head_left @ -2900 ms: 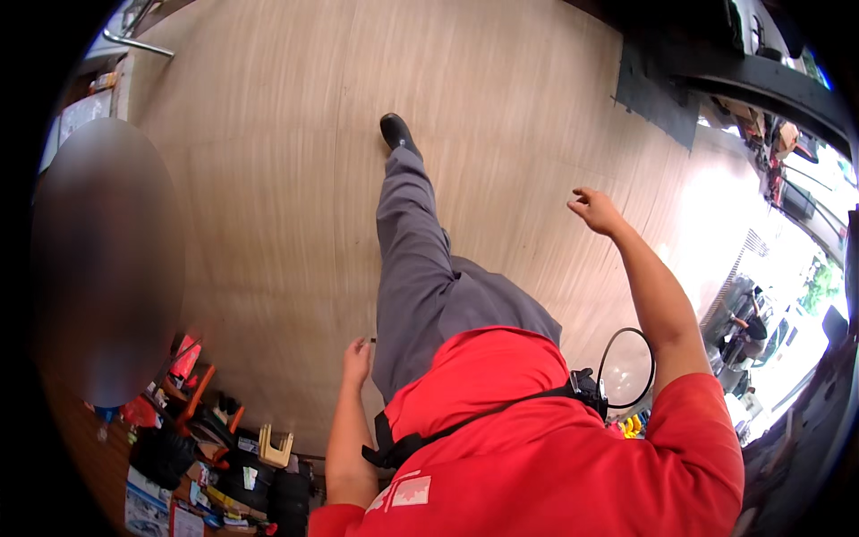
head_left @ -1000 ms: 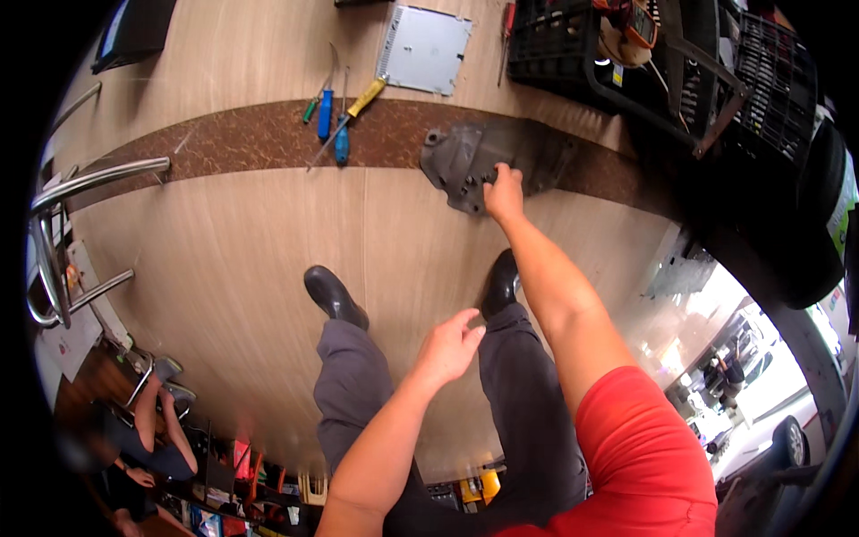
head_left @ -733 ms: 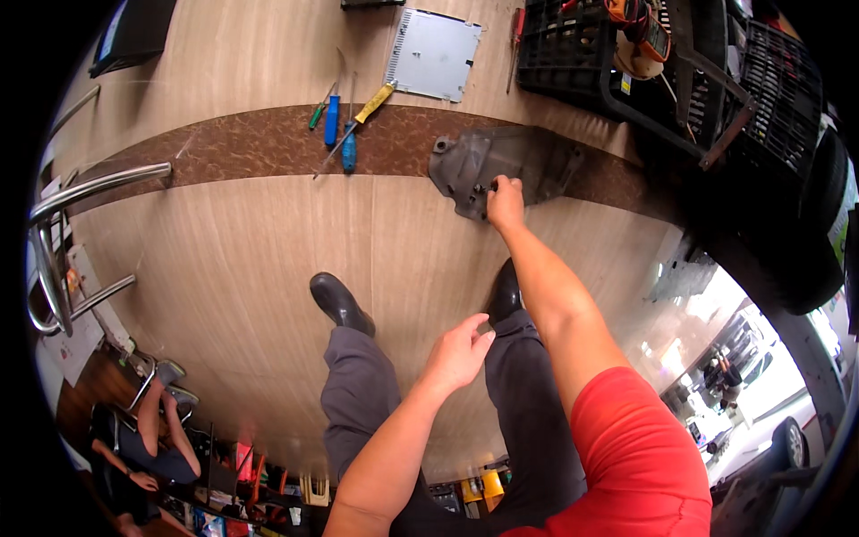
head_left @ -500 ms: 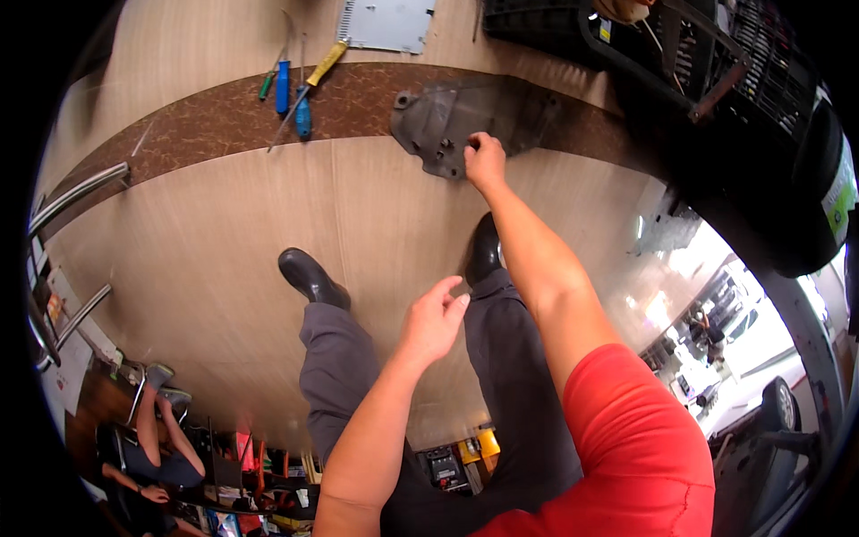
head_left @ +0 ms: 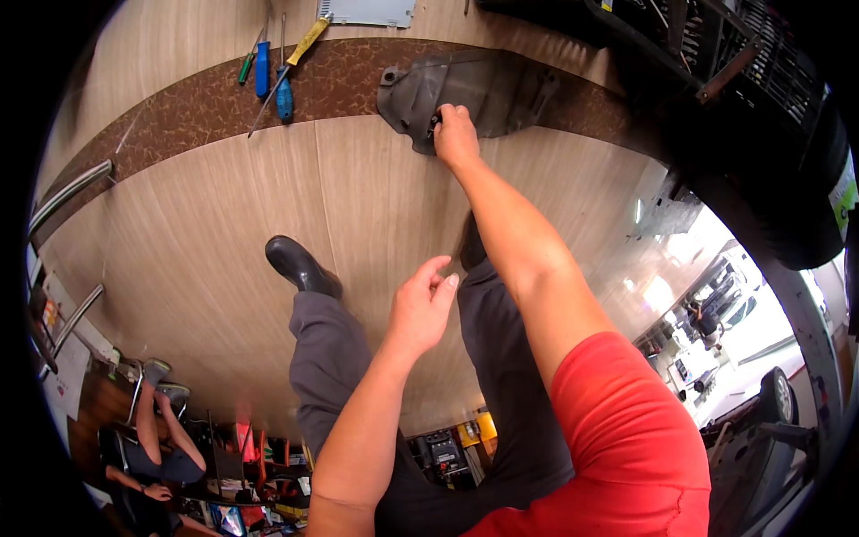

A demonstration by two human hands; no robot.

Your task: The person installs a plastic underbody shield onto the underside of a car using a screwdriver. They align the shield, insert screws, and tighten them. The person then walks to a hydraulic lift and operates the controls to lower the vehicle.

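Note:
A dark grey, ribbed plastic cover (head_left: pixel 488 89) lies flat on the floor, partly over a brown marbled strip. My right hand (head_left: pixel 456 139) reaches down to its near left part. The fingers are bent together over small dark pieces (head_left: pixel 436 120) on the cover, and what they grip is hidden. My left hand (head_left: pixel 422 304) hangs above the floor between my legs, holding nothing, with thumb and fingers apart.
Left of the cover lie a blue-handled screwdriver (head_left: pixel 284 98), another blue-handled tool (head_left: pixel 261 70), a green-handled one (head_left: pixel 246 69) and a yellow-handled screwdriver (head_left: pixel 310 38). Beyond is a grey metal plate (head_left: pixel 367 12). Dark machinery (head_left: pixel 743 134) stands right. A person (head_left: pixel 161 447) sits lower left.
My right hand has moved left and onto the small dark pieces on the cover, its fingers closing there. The view has shifted slightly. My left hand stays much the same.

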